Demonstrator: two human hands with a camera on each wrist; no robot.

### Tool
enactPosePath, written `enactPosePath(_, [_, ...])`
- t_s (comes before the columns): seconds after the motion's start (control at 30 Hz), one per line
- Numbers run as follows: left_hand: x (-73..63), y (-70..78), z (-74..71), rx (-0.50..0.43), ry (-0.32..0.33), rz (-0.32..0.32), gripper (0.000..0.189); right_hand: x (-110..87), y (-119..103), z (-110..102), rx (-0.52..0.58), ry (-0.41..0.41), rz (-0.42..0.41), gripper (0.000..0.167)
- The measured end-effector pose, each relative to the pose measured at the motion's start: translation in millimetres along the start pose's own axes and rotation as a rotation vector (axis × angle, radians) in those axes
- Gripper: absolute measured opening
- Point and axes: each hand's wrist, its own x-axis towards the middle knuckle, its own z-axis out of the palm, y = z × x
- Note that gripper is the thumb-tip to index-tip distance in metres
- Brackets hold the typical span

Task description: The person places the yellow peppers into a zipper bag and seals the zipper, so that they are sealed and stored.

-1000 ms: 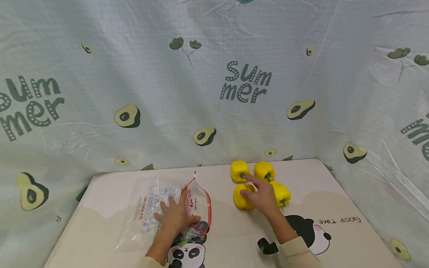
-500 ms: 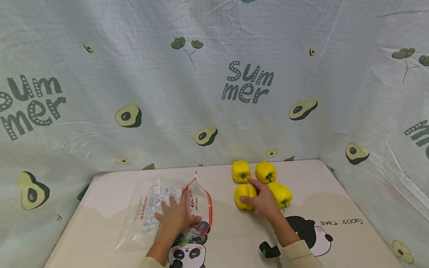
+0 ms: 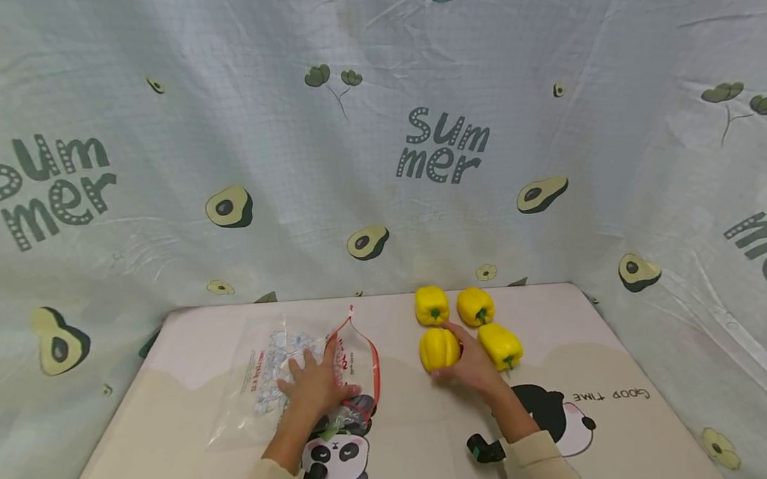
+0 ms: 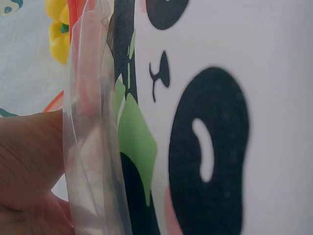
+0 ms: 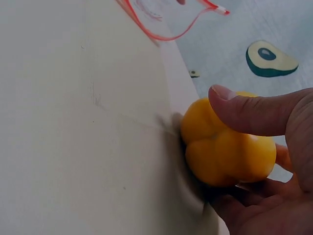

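Note:
A yellow bell pepper [image 3: 438, 349] sits between the curled fingers and thumb of my right hand [image 3: 473, 363]. In the right wrist view the thumb lies along one side of this pepper [image 5: 230, 152], and the fingers reach round beneath it. On the left, my left hand [image 3: 314, 390] rests with spread fingers on a clear zip bag [image 3: 237, 407] with red print. The red-edged mouth of the bag gapes toward the right. Its clear plastic [image 4: 90, 147] stands up beside the hand in the left wrist view.
Three more yellow peppers are close by: one at the back left [image 3: 431, 305], another at the back right [image 3: 474, 305], and a pepper lying just right of my hand [image 3: 500, 346]. A patterned curtain [image 3: 292, 165] hangs behind the table [image 3: 416, 436].
My right hand has come down from above the front left pepper and its fingers and thumb now grip it. The left hand stays on the bag.

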Motion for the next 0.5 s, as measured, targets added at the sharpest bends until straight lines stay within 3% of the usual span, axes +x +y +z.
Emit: enactPosePath(0.5, [0.5,1.2,0.1,0.004,0.011,0.014,0.113,2.5,3.8,2.5,-0.062,0.066,-0.026,0.095])
